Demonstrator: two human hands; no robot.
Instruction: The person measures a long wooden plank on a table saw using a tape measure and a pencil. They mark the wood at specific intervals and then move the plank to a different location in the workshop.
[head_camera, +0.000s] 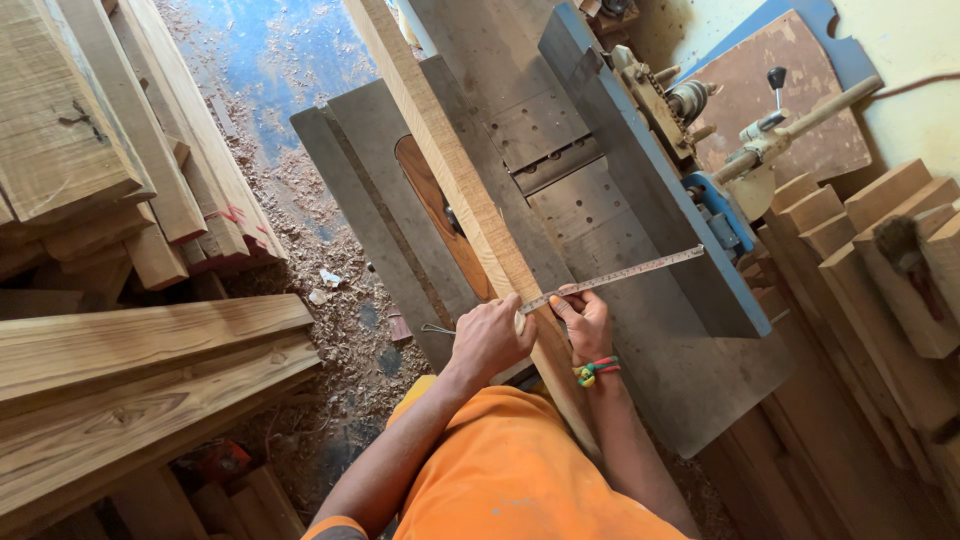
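Hands on plank (470, 200) lying lengthwise on grey machine bench (640, 330); left hand (490, 338) fingers closed on tape (610, 276) end; right hand (585, 322) fingers pinch tape across plank; wood stacks (120, 370) left.

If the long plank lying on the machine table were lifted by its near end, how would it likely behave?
The plank looks like thick solid wood, so probably stiff and fairly heavy. It runs far past the machine table, so it would likely lever down at the far end. Square edges: unlikely to roll.

bare machine table (640, 330) right of plank (450, 160); blue fence (650, 190) blocks beyond
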